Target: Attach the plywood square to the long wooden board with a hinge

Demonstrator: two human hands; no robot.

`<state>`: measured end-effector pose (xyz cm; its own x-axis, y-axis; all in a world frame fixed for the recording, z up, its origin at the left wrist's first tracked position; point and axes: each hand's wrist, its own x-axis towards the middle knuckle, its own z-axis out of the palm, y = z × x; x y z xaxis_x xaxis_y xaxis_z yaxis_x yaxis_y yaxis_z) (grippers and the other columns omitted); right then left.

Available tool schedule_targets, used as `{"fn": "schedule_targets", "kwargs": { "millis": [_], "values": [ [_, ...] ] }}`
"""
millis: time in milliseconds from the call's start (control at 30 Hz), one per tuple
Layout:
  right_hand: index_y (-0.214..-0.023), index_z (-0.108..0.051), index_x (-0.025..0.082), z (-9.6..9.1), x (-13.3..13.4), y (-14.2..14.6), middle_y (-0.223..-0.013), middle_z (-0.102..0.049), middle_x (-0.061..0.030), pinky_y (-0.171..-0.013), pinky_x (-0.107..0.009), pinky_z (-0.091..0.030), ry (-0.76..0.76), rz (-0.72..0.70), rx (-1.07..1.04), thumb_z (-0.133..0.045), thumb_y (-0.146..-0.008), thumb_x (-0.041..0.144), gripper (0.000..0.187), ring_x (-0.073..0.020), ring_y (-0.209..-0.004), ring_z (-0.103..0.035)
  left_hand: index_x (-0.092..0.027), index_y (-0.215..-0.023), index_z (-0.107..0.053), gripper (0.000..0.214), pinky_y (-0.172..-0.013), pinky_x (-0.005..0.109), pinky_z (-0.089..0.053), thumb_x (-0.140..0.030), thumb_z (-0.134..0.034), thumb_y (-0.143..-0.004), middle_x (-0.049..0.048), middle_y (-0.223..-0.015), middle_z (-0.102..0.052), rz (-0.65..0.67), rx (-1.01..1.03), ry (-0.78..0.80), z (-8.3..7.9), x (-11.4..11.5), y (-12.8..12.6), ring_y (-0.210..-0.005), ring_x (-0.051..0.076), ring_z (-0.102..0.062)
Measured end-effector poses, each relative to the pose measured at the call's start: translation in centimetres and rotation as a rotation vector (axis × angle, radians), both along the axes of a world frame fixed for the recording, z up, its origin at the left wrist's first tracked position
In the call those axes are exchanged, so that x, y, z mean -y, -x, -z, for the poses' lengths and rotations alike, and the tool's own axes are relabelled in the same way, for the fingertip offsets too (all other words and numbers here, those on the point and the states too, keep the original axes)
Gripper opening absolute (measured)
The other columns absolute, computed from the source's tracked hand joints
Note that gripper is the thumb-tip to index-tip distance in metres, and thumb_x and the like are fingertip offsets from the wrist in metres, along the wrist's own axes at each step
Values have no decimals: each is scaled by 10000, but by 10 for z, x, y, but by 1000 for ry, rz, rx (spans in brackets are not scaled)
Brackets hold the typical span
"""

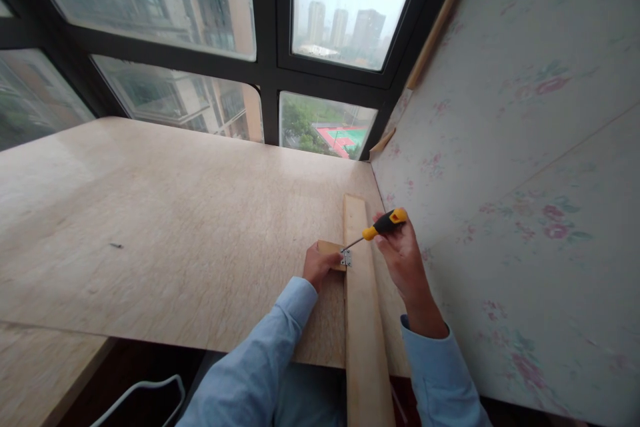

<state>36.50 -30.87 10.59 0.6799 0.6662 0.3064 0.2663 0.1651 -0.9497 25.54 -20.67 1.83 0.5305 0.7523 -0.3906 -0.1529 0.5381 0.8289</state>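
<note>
My right hand (pixel 403 253) is closed around a screwdriver (pixel 384 223) with a yellow and black handle. Its tip points down-left at a small metal hinge (pixel 346 257). The hinge sits where a small wooden block (pixel 330 248) meets a long wooden plank (pixel 361 293). My left hand (pixel 320 265) presses down on the small block, fingers curled over it, just left of the hinge. The plank runs from near me toward the window along the right side of the table.
A large plywood tabletop (pixel 165 227) spreads to the left. A flowered wall panel (pixel 515 167) stands close on the right. Dark-framed windows (pixel 270 73) are behind the table. A white curved frame (pixel 145 390) shows below the table edge.
</note>
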Motion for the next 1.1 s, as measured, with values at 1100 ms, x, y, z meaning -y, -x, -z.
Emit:
{"fn": "schedule_targets", "kwargs": {
  "millis": [1100],
  "values": [
    [-1505,-199,313,6,10,-1,-1423,-518,-122,-1065,-476,-456,81,-47,45,-671,-837,468,832,-240,-1277,-548,-159,-800,-591,368,-609,264,-527,-98,-761,-479,-14,-704,-691,7,-40,-8,-3,0,0,-652,174,-651]
  ]
}}
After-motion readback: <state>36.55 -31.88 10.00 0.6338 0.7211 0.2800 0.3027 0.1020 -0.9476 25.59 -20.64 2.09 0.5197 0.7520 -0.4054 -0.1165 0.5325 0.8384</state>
